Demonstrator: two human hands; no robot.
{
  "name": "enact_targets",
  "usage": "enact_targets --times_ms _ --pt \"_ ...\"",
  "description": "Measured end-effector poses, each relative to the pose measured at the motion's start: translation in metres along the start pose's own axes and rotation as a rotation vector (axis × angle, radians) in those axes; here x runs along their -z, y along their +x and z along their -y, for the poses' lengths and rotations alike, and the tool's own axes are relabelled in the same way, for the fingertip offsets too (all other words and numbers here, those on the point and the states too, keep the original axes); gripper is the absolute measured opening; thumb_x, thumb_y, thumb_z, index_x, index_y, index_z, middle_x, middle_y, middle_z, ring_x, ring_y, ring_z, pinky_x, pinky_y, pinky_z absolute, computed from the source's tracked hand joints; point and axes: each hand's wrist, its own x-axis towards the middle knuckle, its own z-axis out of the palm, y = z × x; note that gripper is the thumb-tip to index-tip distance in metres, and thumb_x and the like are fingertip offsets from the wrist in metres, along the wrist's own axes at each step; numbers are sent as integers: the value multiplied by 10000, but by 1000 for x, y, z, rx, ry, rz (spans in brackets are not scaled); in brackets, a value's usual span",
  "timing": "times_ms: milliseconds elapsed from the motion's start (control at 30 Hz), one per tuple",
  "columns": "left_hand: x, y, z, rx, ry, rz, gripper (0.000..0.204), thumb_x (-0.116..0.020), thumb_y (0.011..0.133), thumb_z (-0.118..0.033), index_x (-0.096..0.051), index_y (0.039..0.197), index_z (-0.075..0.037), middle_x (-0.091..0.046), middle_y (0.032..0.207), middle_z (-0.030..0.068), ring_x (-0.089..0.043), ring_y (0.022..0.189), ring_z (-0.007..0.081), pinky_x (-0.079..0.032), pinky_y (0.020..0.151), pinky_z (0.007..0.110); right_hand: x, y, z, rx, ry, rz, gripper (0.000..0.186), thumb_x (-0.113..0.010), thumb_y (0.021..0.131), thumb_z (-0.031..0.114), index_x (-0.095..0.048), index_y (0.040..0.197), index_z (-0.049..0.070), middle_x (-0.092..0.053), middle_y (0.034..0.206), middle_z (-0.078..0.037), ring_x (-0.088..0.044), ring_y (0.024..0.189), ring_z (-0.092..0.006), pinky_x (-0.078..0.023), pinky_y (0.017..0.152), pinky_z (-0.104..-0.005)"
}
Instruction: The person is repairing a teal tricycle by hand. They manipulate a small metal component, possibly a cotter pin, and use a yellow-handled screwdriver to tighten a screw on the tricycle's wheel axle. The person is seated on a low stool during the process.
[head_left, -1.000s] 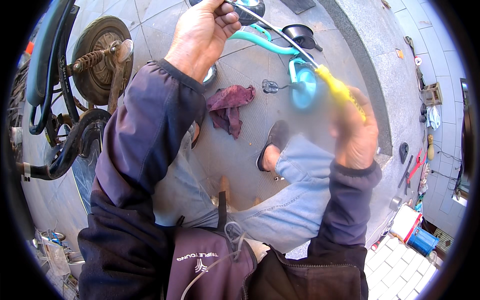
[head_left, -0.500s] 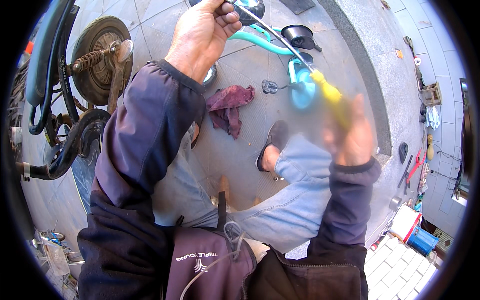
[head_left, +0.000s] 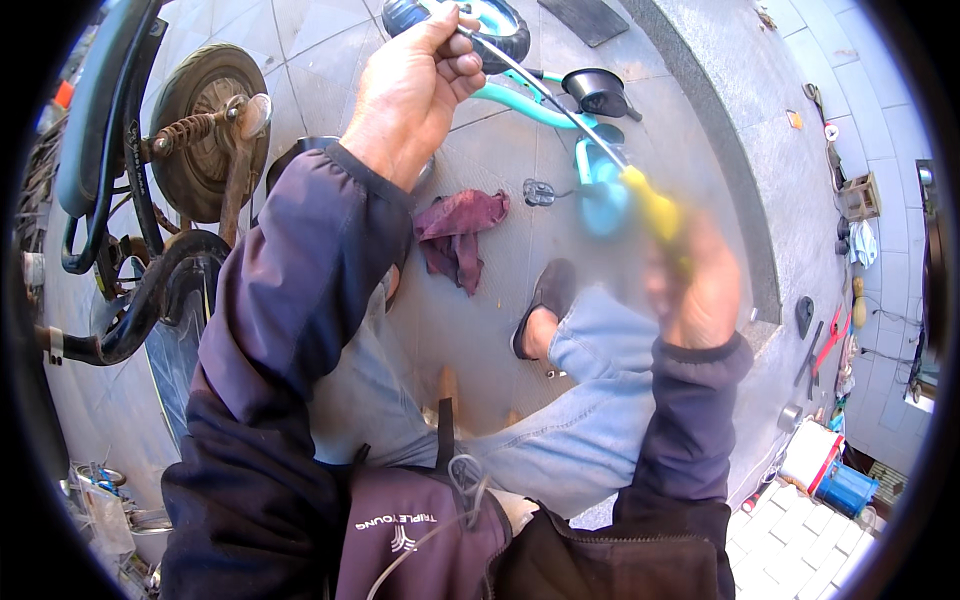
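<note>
Grey tiled floor lies beneath a seated person. Left hand pinches the metal tip of a long screwdriver; the blurred right hand grips its yellow handle. Beyond sit a teal child's bike, a maroon rag and a scooter wheel

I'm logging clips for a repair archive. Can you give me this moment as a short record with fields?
Setting: tiled ground outdoors
Left hand: pinches the metal tip of the screwdriver shaft
Right hand: blurred, grips the yellow screwdriver handle
Beneath: teal child's bike, lying down
Nearby: dark red rag; scooter wheel at left
</note>
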Motion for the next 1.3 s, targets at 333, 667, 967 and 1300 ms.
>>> enact_targets --times_ms 333,667,967,1300 --pt "-8 -8 4 -9 9 -92 244 -554 926 -223 -589 951 17 -493 695 -12 -482 623 83 -462 586 233 -7 0 -4 251 174 -55 299 -669 816 78 -562 1088 14 -605 772 -68 -545 561 -83 -440 451 -177" --pt "22 8 -10 -25 -53 -81 227 -536 931 -208 -568 947 16 -507 705 3 -506 622 86 -468 574 224 3 11 19 410 66 -185 229 -666 831 128 -594 1008 3 -583 684 -51 -539 547 -94 -424 458 -209" --pt "-35 -22 -1 135 98 -4 198 -524 923 -211 -568 800 -63 -550 653 2 -526 562 104 -444 523 240 119 -6 -29 156 -168 -569 254 -667 835 228 -582 955 21 -576 725 -37 -518 528 -80 -398 401 -196" --pt "-67 12 19 331 620 160 204 -520 922 -194 -580 793 -47 -540 656 -3 -526 554 97 -425 539 230 223 -26 -240 -481 -100 -806 277 -684 799 243 -592 941 24 -591 736 -63 -551 554 -134 -448 456 -253"
